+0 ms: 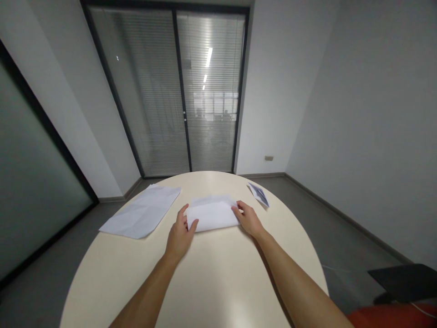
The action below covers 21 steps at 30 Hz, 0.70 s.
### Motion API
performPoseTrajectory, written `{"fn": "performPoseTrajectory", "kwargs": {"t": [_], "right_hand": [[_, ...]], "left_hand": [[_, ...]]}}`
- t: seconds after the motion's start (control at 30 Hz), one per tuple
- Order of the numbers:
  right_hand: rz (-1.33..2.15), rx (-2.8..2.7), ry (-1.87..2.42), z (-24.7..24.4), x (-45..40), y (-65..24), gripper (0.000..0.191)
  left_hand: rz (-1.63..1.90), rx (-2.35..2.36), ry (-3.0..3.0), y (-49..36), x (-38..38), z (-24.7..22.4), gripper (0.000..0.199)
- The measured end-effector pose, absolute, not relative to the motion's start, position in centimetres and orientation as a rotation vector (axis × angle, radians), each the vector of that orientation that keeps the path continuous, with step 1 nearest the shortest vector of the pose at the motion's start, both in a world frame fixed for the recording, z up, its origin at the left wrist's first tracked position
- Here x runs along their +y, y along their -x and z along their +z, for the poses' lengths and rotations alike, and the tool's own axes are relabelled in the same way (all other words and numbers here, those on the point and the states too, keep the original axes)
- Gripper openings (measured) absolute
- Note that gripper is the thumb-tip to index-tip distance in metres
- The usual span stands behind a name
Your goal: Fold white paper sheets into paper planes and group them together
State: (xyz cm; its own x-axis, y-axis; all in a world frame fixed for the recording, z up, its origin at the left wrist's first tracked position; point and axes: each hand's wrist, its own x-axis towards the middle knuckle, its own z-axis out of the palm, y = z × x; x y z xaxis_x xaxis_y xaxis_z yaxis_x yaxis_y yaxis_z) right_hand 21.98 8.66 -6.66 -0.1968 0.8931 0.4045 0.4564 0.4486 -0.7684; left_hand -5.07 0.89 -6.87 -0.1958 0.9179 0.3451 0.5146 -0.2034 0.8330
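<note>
A folded white sheet of paper (213,215) lies across the middle of the table between my hands, its long side running left to right. My left hand (180,233) is at its left end, the thumb on the near corner and the fingers curled round the edge. At the right end, my right hand (248,218) pinches the paper between thumb and fingers. A thinner flap shows along the far edge. The fingertips beneath the paper are hidden.
Loose white sheets (145,212) with creases lie on the left of the round cream table (211,282). A small folded paper (258,195) with a dark print rests near the right rim. Beyond the table stands a glass partition with blinds (211,136). A black flat object (406,280) is at lower right.
</note>
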Motion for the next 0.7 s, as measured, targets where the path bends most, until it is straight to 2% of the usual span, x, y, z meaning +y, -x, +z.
{"fn": "performPoseTrajectory", "kwargs": {"t": [0.5,0.7], "right_hand": [[0.541,-1.706,1.178,-6.39,8.81,-21.91,0.034],[0.583,-1.609,1.195,-6.34,8.68,-21.64,0.044]], "left_hand": [[1.479,1.619,-1.649,4.97,0.82,-6.71,0.072],[1.486,1.657,-1.631,5.17,1.21,-7.06,0.069]]}}
